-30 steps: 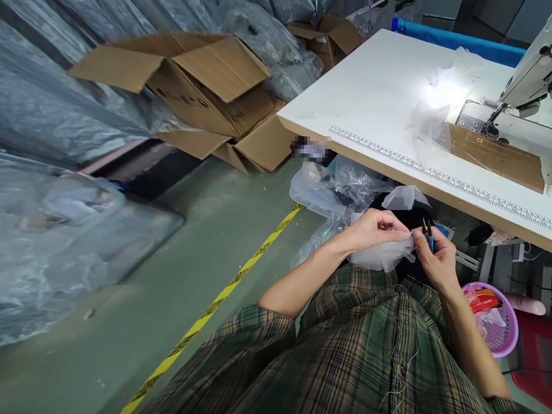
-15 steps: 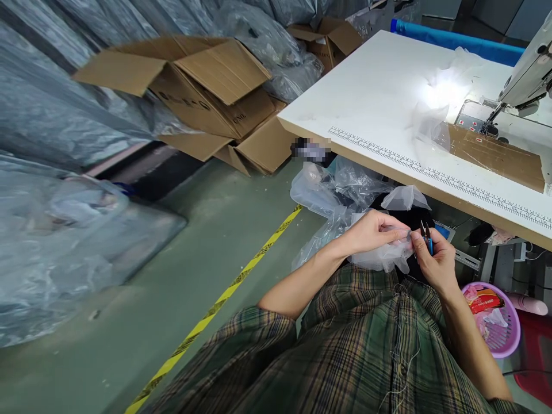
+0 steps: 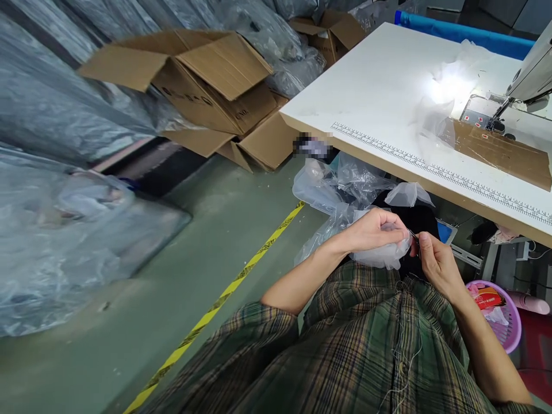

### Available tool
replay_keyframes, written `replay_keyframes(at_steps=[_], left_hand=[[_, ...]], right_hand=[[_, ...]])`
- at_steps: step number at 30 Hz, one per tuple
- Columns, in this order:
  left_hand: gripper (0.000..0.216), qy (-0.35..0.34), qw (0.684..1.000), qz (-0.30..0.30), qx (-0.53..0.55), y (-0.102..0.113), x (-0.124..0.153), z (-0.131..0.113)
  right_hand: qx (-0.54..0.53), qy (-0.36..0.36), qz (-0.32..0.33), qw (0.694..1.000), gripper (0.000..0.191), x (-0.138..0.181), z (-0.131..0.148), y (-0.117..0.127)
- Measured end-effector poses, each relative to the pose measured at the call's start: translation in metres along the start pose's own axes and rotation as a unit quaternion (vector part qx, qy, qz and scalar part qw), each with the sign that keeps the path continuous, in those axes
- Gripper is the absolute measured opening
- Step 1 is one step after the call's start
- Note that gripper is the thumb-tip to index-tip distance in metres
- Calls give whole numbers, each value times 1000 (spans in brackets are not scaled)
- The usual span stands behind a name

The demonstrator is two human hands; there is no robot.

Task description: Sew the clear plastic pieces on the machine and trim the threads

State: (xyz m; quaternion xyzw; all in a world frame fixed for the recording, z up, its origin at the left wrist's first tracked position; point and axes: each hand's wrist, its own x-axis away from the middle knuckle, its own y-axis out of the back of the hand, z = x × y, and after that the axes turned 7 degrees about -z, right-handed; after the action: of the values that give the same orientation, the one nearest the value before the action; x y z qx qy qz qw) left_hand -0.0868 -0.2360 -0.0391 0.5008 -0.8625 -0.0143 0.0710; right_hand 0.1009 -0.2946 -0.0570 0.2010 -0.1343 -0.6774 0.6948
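Over my lap, my left hand [image 3: 377,231] pinches a piece of sheer white fabric [image 3: 379,256], which hangs in loose folds under the fingers. My right hand [image 3: 435,256] is closed round small thread snips [image 3: 413,234]. Their dark blades point left and reach the fabric's edge at my left fingertips; the handles are mostly hidden by the fingers. Another sheer white piece [image 3: 409,194] lies just beyond my hands, below the table edge.
A white sewing table [image 3: 366,86] with a printed ruler stands ahead, carrying a sewing machine [image 3: 528,75] and a brown board [image 3: 502,150]. A pink basket [image 3: 513,328] is at right. Open cardboard boxes [image 3: 215,103] and plastic bags [image 3: 86,247] lie left.
The snips have turned from pointing up in my right hand to pointing left, with their blades at the fabric. My left hand keeps its pinch. The view has shifted slightly.
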Motion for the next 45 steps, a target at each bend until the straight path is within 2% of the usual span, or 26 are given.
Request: replay_keyframes(at_steps=[5,11,14,17,22,24,27,29,32,36,39,41,43,45], left_hand=[[12,-8,1000,-9,-27,0,2,0],[16,-20,999,12,-30,2,2,4],[16,-26,999,22,-24,2,1,7],[22,-22,999,33,8,-3,5,7],[48,19,993,21,113,-18,34,14],[53,31,993,41,107,-25,50,23],[32,11,996,84,40,-34,67,40],[21,-15,995,95,12,-38,70,49],[16,-39,993,115,-7,-39,66,55],[15,-49,989,138,2,-23,56,53],[33,17,991,98,89,0,46,59],[44,60,993,18,103,15,38,68],[47,61,993,-102,25,26,27,80],[46,21,969,-212,-123,30,17,93]], right_hand=[[43,24,-14,999,55,-1,4,1],[74,-5,-40,996,52,2,-3,-4],[28,-28,-53,998,54,2,-7,-7],[-76,-37,-71,994,47,4,-4,-8],[-174,-81,18,981,38,24,1,-2],[-203,-120,24,972,39,35,-5,4],[-260,-164,20,951,41,46,-20,12],[-264,-167,58,948,43,44,-26,16],[-222,-172,112,953,46,33,-27,17],[-218,-190,117,950,47,15,-28,9],[-235,-196,84,948,51,6,-39,-5],[-215,-184,42,958,53,3,-49,-18],[-173,-163,1,971,55,1,-59,-30],[-148,-149,-30,977,56,0,-67,-38]])
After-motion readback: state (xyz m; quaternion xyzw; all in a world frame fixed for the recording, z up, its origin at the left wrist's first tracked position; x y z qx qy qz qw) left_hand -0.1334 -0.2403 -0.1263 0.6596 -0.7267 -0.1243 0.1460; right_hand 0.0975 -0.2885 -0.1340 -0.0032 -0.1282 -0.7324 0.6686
